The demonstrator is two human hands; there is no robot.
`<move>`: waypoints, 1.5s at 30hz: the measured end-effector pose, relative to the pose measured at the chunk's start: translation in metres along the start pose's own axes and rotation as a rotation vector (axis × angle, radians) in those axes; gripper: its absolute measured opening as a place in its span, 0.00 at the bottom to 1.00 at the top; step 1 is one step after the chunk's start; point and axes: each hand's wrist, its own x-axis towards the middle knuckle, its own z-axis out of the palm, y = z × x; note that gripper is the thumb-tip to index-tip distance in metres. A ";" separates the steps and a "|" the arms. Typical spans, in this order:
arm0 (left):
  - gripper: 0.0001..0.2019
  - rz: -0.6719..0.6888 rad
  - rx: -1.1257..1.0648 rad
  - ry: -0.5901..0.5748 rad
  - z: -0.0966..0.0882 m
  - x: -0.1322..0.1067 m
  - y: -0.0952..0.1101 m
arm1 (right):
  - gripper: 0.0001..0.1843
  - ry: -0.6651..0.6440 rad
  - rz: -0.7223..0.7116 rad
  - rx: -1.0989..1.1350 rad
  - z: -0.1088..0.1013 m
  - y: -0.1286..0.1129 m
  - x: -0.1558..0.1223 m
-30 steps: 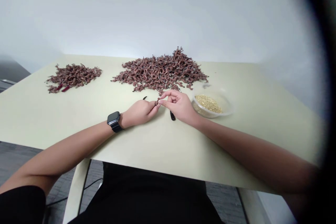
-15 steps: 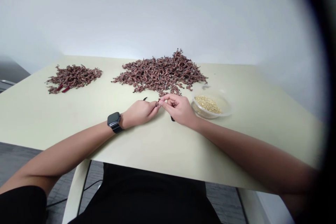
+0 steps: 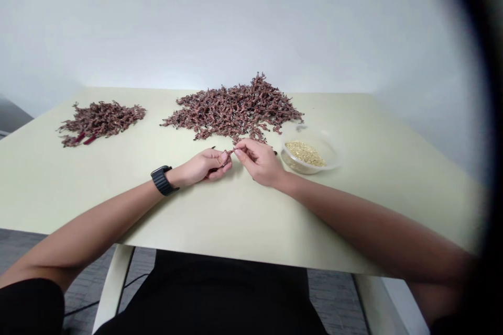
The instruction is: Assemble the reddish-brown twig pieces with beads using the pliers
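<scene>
My left hand [image 3: 206, 164], with a black watch [image 3: 161, 179] on its wrist, and my right hand [image 3: 257, 161] meet fingertip to fingertip on the pale table [image 3: 118, 188]. Both are closed in a pinch on one small dried red chili [image 3: 228, 152] held between them. Just behind the hands lies a large heap of dried chilies [image 3: 233, 107]. A clear bowl of yellowish seeds [image 3: 306, 153] stands right beside my right hand. A dark slim object, mostly hidden, lies under the hands.
A smaller heap of dried chilies [image 3: 100, 120] lies at the table's far left. A white wall rises behind the table. The near table edge runs below my forearms, with a table leg [image 3: 112, 282] and grey floor beneath.
Both hands stay pinched on the chili. My right hand's fingers have curled in closer, and the hands have shifted slightly left in view as the camera turned.
</scene>
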 end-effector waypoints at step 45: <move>0.06 0.346 0.679 0.611 0.011 0.004 -0.012 | 0.09 0.054 -0.043 -0.227 0.008 0.004 -0.001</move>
